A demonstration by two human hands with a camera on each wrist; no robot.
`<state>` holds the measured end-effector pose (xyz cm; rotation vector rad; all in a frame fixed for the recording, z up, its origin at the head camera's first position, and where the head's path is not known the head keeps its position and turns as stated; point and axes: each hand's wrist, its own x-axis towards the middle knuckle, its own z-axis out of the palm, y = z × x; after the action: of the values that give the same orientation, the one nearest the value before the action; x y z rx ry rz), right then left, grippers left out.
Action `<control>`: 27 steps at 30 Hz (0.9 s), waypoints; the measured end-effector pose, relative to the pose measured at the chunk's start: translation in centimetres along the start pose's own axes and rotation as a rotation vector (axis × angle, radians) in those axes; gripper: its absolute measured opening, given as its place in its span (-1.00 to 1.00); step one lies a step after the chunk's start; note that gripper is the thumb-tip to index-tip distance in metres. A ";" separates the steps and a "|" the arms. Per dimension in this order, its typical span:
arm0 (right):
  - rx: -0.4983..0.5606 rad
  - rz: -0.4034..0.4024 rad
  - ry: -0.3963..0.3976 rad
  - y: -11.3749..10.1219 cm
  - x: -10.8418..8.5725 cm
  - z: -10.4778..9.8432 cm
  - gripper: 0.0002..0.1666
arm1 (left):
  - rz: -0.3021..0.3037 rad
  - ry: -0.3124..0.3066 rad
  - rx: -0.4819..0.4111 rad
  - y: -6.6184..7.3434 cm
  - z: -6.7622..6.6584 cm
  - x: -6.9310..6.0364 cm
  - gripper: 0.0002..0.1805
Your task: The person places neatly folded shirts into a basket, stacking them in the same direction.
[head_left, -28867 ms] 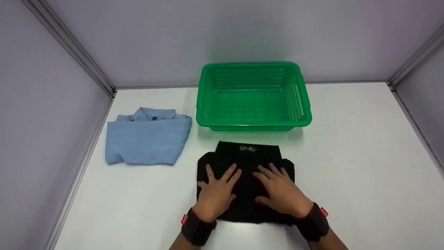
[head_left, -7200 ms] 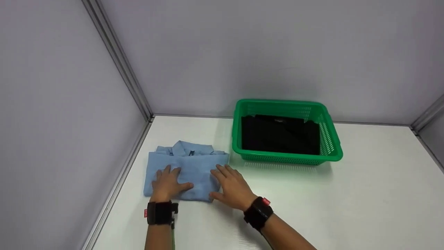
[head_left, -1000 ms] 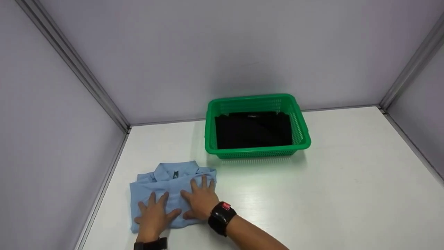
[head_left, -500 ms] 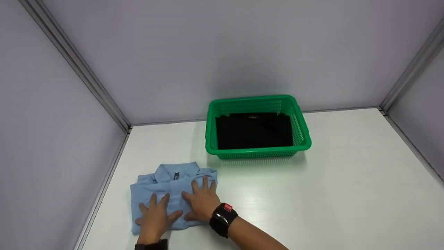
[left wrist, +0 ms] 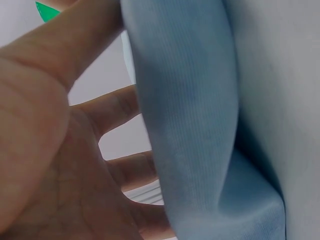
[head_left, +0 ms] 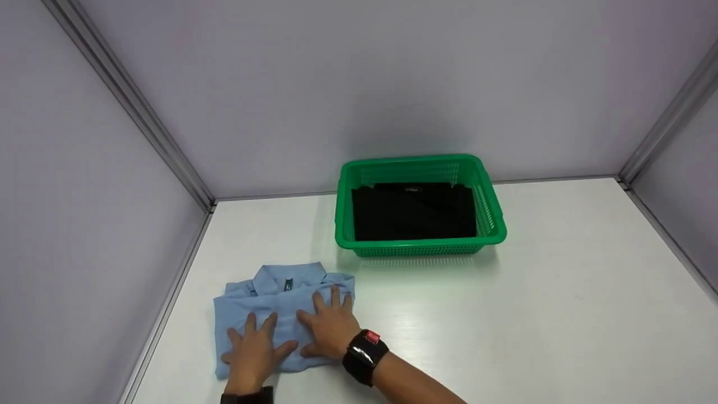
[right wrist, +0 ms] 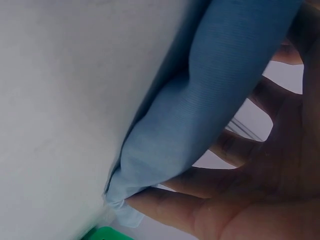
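A light blue collared shirt (head_left: 286,308) lies folded on the white table at the front left, its collar toward the back and a dark label showing inside the neck. On its left half rests my left hand (head_left: 252,350), fingers spread flat. My right hand (head_left: 331,328) lies on the right half, fingers likewise spread. Both wrist views show the folded front edge of the shirt (left wrist: 185,110) close up, with the fingertips on top of the cloth. Neither hand grips the fabric.
Behind and to the right stands a green plastic basket (head_left: 420,244) against the back wall. Inside it lies a folded black garment (head_left: 412,213) with a small pale label. Grey walls (head_left: 84,224) bound the table (head_left: 561,292) at the left, back and right.
Since the first frame, the black garment has gone from the table into the basket. The blue shirt now sits nearer the table's front. Over the last second, the hands stay put on it.
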<state>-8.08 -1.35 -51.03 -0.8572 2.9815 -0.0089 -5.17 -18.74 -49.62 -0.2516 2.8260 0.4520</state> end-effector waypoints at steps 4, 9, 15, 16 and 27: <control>-0.001 -0.004 -0.004 0.1 -0.3 -0.2 -0.05 | 0.008 0.006 -0.001 0.1 0.1 -0.2 -0.06; -0.003 -0.010 -0.003 0.1 -0.6 -0.3 -0.06 | 0.001 0.004 -0.002 0.2 0.2 -0.5 -0.07; -0.008 -0.015 0.001 0.0 -0.7 -0.3 -0.07 | 0.004 0.027 0.007 0.2 0.3 -0.7 -0.07; -0.001 -0.016 -0.002 0.0 -0.7 -0.3 -0.07 | 0.002 0.027 0.008 0.2 0.3 -0.7 -0.06; 0.068 -0.023 -0.034 0.4 -1.0 -0.4 -0.06 | -0.018 0.019 0.004 0.4 0.6 -0.8 -0.08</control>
<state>-7.40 -0.49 -50.61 -0.8751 2.9207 -0.0945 -4.33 -18.11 -49.82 -0.2824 2.8408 0.4415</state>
